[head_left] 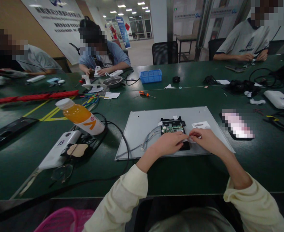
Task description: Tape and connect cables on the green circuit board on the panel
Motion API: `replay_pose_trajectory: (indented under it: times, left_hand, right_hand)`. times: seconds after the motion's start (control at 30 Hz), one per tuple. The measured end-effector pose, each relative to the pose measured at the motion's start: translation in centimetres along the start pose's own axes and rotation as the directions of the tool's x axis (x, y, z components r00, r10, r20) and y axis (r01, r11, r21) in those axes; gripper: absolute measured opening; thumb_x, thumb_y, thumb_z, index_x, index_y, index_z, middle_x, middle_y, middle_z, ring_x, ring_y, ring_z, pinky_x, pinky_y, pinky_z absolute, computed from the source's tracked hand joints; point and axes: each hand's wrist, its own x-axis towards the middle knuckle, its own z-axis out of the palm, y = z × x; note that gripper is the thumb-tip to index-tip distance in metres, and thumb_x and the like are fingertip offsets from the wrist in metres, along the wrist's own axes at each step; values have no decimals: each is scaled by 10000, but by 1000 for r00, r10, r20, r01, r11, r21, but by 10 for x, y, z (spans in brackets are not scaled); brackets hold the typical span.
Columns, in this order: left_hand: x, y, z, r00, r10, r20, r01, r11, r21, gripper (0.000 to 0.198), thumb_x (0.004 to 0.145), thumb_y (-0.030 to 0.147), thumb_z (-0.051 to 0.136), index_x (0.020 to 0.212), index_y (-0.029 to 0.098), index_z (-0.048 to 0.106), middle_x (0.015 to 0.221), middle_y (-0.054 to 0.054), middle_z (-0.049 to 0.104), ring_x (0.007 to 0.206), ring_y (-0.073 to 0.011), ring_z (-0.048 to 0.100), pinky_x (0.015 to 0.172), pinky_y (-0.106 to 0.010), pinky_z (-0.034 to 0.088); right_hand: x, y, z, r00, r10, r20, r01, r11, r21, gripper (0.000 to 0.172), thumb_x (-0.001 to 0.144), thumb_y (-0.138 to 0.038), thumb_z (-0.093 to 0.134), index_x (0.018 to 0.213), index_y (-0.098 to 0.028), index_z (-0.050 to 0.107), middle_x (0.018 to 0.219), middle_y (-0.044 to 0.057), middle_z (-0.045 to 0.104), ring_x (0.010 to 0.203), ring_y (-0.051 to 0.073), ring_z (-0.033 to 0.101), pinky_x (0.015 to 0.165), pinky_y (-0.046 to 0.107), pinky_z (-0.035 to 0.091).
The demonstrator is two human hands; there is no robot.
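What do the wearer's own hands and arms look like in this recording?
The left hand and right hand are bare, with no gloves, and no watch or bracelet shows at either wrist. The left sleeve and right sleeve are pale yellow, loose and wrinkled, ending on the forearms. Any rings are too small to tell.

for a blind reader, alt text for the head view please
A person's left hand and right hand are close together at a circuit board on a grey panel. An orange drink bottle and a phone flank it on a green table, people beyond.
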Motion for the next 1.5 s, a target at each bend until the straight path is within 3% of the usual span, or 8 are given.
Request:
replay_pose_trajectory:
  times: [0.2,0.37,0.5,0.6,0.67,0.9,1.23,1.5]
  left_hand:
    - [-3,0,-6,999,-40,-34,39,999,-35,418,900,210,430,1315,246,464,1136,-51,642,865,-168,643,701,-274,481]
    - [-5,-13,-15,956,-157,-247,110,975,-192,362,896,242,454,1251,227,523,999,-24,676,748,-134,608,680,-261,461]
    - [-4,-37,-12,789,-414,-454,284,901,-328,279,888,249,471,1134,196,592,899,-14,671,625,-108,543,673,-258,454]
    - [-4,-57,-3,645,-573,-505,419,818,-394,239,866,203,473,1055,187,619,891,-17,662,630,-113,540,695,-265,457]
    - [-5,-68,2,602,-623,-500,476,783,-401,229,847,180,481,1022,173,628,900,-31,655,677,-128,558,728,-274,462]
    - [-3,-88,16,599,-668,-442,609,738,-290,178,829,234,532,927,178,669,990,-78,635,1006,-217,554,955,-362,405]
    - [-1,-103,22,588,-755,-289,665,655,-358,197,783,359,620,892,213,696,1020,-67,631,1067,-238,532,981,-382,376]
    - [0,-104,20,579,-775,-254,692,632,-349,227,781,402,616,889,222,704,1076,-72,621,1083,-252,521,952,-373,392]
  right_hand:
    - [-2,-5,-3,994,-9,-105,13,999,39,162,810,-205,520,876,-226,667,837,7,704,776,170,642,689,290,471]
    - [-3,-8,-7,963,11,-271,9,997,72,164,828,-257,540,920,-228,672,882,17,703,781,175,636,668,295,472]
    - [-2,-5,-8,935,28,-353,9,995,103,194,840,-290,527,939,-218,678,958,40,697,815,185,628,669,304,488]
    - [-3,-4,-9,937,19,-348,18,995,100,206,843,-293,518,945,-211,677,984,54,692,844,194,626,676,309,494]
    - [-3,-5,-9,946,6,-325,21,996,82,204,845,-287,513,940,-211,677,992,58,691,852,196,627,687,313,495]
    - [-4,-7,-7,956,-11,-292,23,999,39,197,853,-260,495,931,-219,672,991,52,687,852,191,627,714,322,495]
    - [3,-1,-4,961,-46,-272,42,999,-20,205,860,-240,492,967,-209,664,1013,58,679,881,194,629,745,334,506]
    - [63,-9,-13,981,-162,-103,145,978,-152,292,836,-196,538,1103,-197,655,1129,96,659,1015,231,608,862,370,489]
